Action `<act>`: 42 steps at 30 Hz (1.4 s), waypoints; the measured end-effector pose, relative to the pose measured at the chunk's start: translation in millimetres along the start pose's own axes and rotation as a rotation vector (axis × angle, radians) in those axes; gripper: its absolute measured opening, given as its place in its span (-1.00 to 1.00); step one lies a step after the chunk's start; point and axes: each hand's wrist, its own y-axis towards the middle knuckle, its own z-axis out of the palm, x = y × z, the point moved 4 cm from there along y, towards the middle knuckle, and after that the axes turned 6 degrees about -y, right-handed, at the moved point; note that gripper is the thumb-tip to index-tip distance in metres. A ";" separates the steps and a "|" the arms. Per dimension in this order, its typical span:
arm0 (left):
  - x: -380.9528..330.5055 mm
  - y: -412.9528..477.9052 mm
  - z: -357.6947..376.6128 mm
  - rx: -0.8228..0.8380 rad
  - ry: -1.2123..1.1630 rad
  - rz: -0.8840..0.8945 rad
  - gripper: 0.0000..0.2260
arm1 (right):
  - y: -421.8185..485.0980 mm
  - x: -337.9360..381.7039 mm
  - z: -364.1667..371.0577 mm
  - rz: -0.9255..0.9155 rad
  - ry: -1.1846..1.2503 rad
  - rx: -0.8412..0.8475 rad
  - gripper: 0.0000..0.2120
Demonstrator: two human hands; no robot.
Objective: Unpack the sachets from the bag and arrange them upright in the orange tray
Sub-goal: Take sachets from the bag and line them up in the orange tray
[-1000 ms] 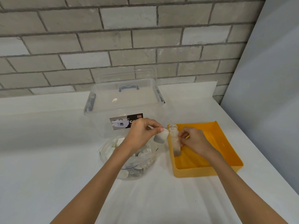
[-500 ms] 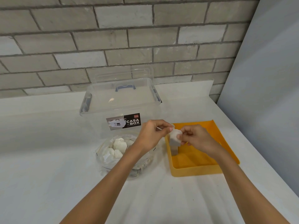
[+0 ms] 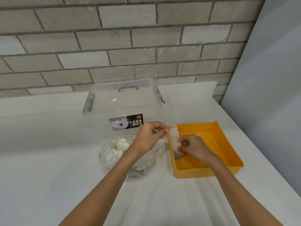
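A clear plastic bag (image 3: 114,158) with several white sachets (image 3: 121,145) lies on the white table left of centre. To its right stands the orange tray (image 3: 216,144). A row of several sachets (image 3: 174,135) stands upright along the tray's left wall. My right hand (image 3: 194,147) pinches the nearest sachet (image 3: 177,152) at the front end of that row. My left hand (image 3: 149,136) hovers over the bag's right side, fingers curled, fingertips touching the far end of the row at the tray's rim.
A clear lidded storage box (image 3: 123,103) with a "CASA BOX" label stands right behind the bag. A brick wall runs along the back and a grey panel (image 3: 268,95) bounds the table on the right. White tabletop (image 3: 48,176) stretches to the left and front.
The sachet passed from my left hand to my right hand, which has set it down at the front end of the row. My left hand stayed by the tray's far left corner.
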 end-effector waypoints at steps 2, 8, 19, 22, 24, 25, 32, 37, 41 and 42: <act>-0.6 -0.6 -0.4 -0.002 0.001 0.001 -0.93 | -0.3 -2.7 0.8 0.015 0.016 -0.024 -0.89; 0.2 -2.5 -1.4 0.000 0.015 -0.001 -0.93 | -3.8 -6.6 -0.2 0.052 0.024 -0.044 -0.84; -3.0 -11.1 -30.4 -0.043 0.061 -0.003 -0.93 | -13.6 51.2 -28.1 -0.159 0.019 -0.230 -0.92; 1.6 -13.2 -50.8 -0.053 0.120 -0.040 -0.94 | -13.2 83.2 -14.5 -0.232 0.036 -0.135 -0.90; 5.9 -15.6 -64.9 -0.059 0.179 -0.060 -0.94 | -11.0 100.9 -0.9 -0.284 0.024 -0.053 -0.88; 7.6 -17.1 -71.4 -0.061 0.219 -0.064 -0.94 | -9.8 108.7 6.1 -0.313 0.009 -0.015 -0.88; 22.8 -27.3 -96.2 0.002 0.581 -0.137 -0.84 | 11.3 135.4 54.6 -0.372 -0.151 0.156 -0.74; 30.7 -34.7 -97.4 -0.006 0.649 -0.200 -0.81 | 26.7 128.9 75.3 -0.259 -0.209 0.175 -0.67; 36.1 -38.1 -96.3 0.022 0.638 -0.248 -0.75 | 31.2 125.7 85.5 -0.162 -0.155 0.190 -0.69; 36.4 -38.8 -96.0 0.024 0.630 -0.247 -0.74 | 31.7 125.7 87.4 -0.149 -0.144 0.194 -0.67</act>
